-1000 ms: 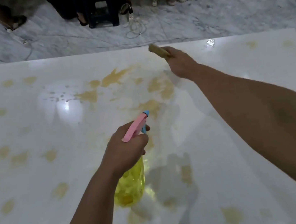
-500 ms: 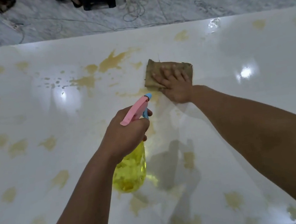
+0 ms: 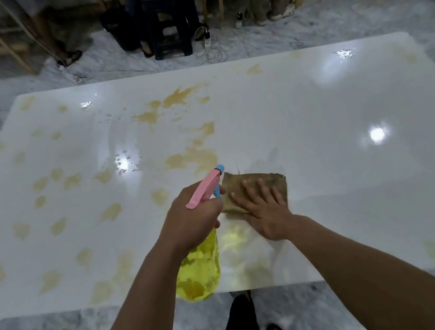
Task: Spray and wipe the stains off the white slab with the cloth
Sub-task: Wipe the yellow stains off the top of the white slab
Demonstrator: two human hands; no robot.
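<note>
The right hand (image 3: pixel 265 211) lies flat, fingers spread, pressing the brown cloth (image 3: pixel 253 190) onto the white slab (image 3: pixel 337 176) near the middle of its near edge. The left hand (image 3: pixel 193 220) is wrapped around the neck of a yellow spray bottle (image 3: pixel 198 272) with a pink trigger head, held just beside the cloth. The slab's right half looks mostly clean. Yellow-brown stains (image 3: pixel 189 152) cover the centre and left side, so I'd judge roughly half remains.

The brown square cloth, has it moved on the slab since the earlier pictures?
Yes. The brown square cloth, pressed flat under the right hand, has come toward the near edge of the white slab, past the big yellow-brown stains it was beside.
</note>
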